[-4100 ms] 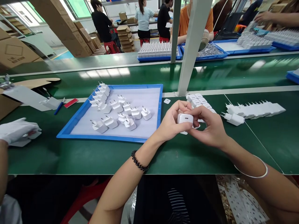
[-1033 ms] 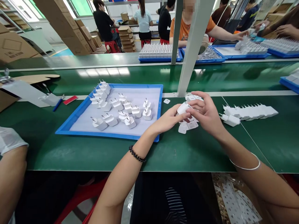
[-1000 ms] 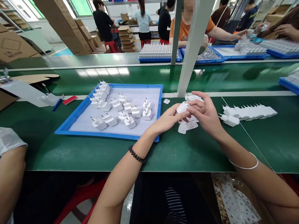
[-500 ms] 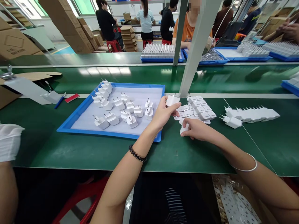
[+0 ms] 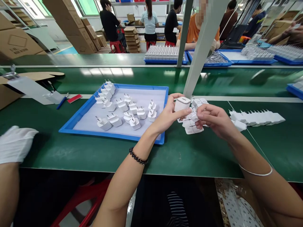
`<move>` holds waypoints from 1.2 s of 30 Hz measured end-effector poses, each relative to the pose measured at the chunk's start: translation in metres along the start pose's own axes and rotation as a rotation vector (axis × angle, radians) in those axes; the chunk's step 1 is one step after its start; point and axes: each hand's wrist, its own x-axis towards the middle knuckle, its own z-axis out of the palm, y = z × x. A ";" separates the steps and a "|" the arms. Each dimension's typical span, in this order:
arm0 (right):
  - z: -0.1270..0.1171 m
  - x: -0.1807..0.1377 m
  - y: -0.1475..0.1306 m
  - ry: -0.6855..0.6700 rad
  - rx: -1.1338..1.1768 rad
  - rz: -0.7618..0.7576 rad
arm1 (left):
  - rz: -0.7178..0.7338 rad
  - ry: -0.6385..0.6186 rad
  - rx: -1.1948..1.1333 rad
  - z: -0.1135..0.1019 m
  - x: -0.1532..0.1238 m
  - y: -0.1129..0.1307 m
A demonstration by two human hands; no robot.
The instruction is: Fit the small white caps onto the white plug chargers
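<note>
Green desk (image 5: pixel 94 154) of a factory line is seen from the head view, with a green belt (image 5: pixel 142 78) running behind it and a white post (image 5: pixel 201 53) standing at its far edge. Left hand (image 5: pixel 169 115) is held just above the desk, just right of the blue tray (image 5: pixel 113 135). Its grip is pinched around a white charger (image 5: pixel 181 104), and a slot is seen on the charger's upper face. Right hand (image 5: pixel 214 121) is held just beside it, with its grip pressed together on a small white piece (image 5: pixel 194 117) close under the charger; what the piece is cannot be told. Loose white pieces (image 5: pixel 193 129) are scattered on the desk below both hands. A packed block of chargers (image 5: pixel 201 101) is partly hidden behind the fingers. A row of chargers (image 5: pixel 259 117) is laid to the right, near the right hand. Pronged chargers (image 5: pixel 132 113) are grouped in the tray toward its left and middle, prongs up or tilted. A black bracelet (image 5: pixel 138 156) is worn on the left wrist and a silver bangle (image 5: pixel 257 172) on the right. A blue pen (image 5: pixel 62 101) and a red strip (image 5: pixel 74 98) lie at the far left. A co-worker's gloved hand (image 5: pixel 15 143) is seen at the left edge of the desk. Other people are seated at blue trays across the belt.
</note>
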 end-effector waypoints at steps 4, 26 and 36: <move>-0.002 -0.004 -0.005 0.109 0.046 -0.099 | 0.029 -0.091 0.019 0.002 -0.003 0.008; 0.007 -0.020 -0.007 0.080 0.067 -0.308 | 0.074 -0.320 0.157 0.002 -0.009 0.009; 0.010 -0.021 -0.007 0.076 -0.004 -0.330 | 0.059 -0.345 0.227 0.001 -0.009 0.010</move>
